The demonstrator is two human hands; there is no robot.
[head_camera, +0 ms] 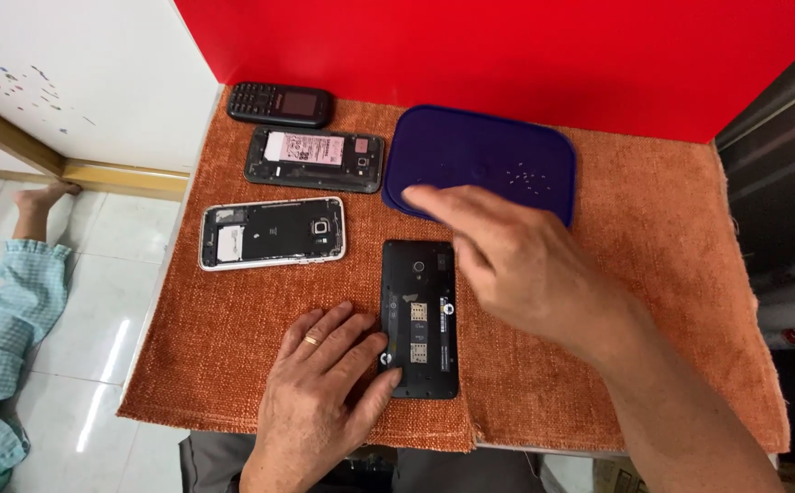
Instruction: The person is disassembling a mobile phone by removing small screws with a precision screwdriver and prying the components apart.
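A black smartphone with its back cover off [419, 315] lies on the orange cloth [653, 274] near the front edge, its card slots showing. My left hand [320, 383] rests flat on the cloth, fingertips and thumb touching the phone's left edge. My right hand [516, 265] hovers above the phone's upper right, index finger stretched toward the dark blue tray [479, 164], holding nothing that I can see. Tiny pale specks lie on the tray.
Two more opened phones lie to the left: a white-framed one [272, 233] and a black one with a battery label [315, 158]. A small black keypad phone [279, 103] sits at the back. A red wall [507, 46] stands behind. Tiled floor and someone's leg at left.
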